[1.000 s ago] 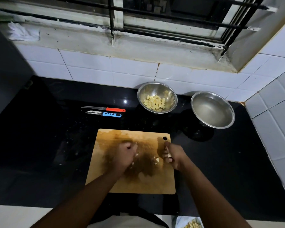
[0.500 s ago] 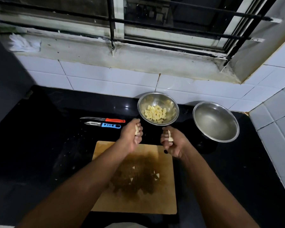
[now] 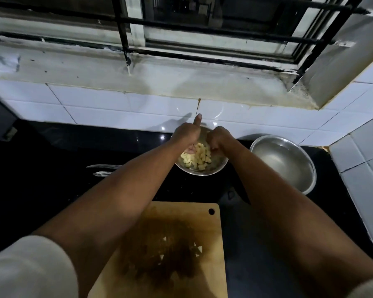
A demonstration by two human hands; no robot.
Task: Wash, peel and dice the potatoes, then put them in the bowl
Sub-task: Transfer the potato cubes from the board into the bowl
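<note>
- Reaching over the steel bowl (image 3: 202, 168), both hands hung above the diced potato (image 3: 199, 157), a heap of pale yellow, blocky cubes filling the bowl's bottom.
- The left hand (image 3: 186, 134) was turned so its thumb stuck out toward the tiled wall; its fingers curled downward over the cubes, and whether they gripped any pieces could not be told.
- The right hand (image 3: 219, 138) was bunched knuckles-up over the bowl's right side, fingers folded under; what they held, if anything, was hidden.
- The bowl was round, shiny metal with a thin rim, standing on the glossy black counter (image 3: 52, 190) close to the wall.
- A second steel bowl (image 3: 284, 160), larger and also round, stood just to the right, apart from the first, with a cloudy sheen inside.
- A wooden cutting board (image 3: 209, 254), rectangular with rounded corners and a hanging hole in its far right corner, lay nearer the person; its long axis ran toward the wall, and a dark wet stain covered its middle.
- A few small potato bits (image 3: 199, 248) remained on that stain.
- Two blades (image 3: 102, 169) lay side by side left of the bowl, tips pointing left, handles hidden by the left forearm.
- White glazed tiles (image 3: 116, 112) backed the counter.
</note>
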